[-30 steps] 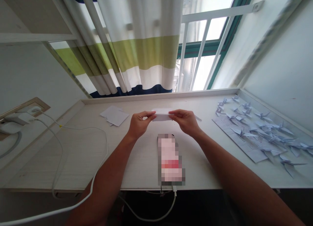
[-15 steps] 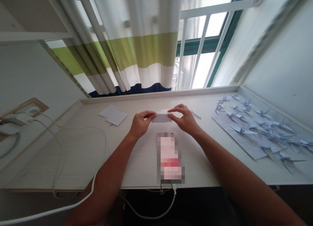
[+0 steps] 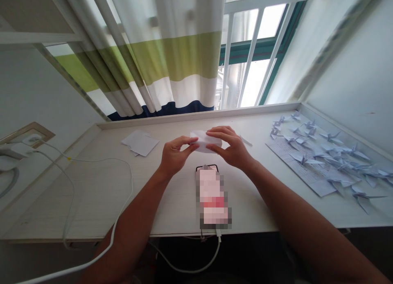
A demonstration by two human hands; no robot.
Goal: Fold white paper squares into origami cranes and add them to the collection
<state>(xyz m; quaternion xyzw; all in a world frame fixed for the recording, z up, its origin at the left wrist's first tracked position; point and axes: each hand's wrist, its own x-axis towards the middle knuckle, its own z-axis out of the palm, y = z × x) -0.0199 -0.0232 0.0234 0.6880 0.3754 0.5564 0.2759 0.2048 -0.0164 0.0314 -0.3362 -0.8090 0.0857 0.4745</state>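
Holding: my left hand (image 3: 176, 155) and right hand (image 3: 229, 147) grip the folded white paper (image 3: 205, 140) narrowly between fingers and thumbs.
Paper: at 12 o'clock, just above the phone (image 3: 212, 196).
Nearby: paper cranes (image 3: 330, 136) at 2 o'clock.

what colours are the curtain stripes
The curtain has white, olive-green and navy stripes, clearest in the head view.
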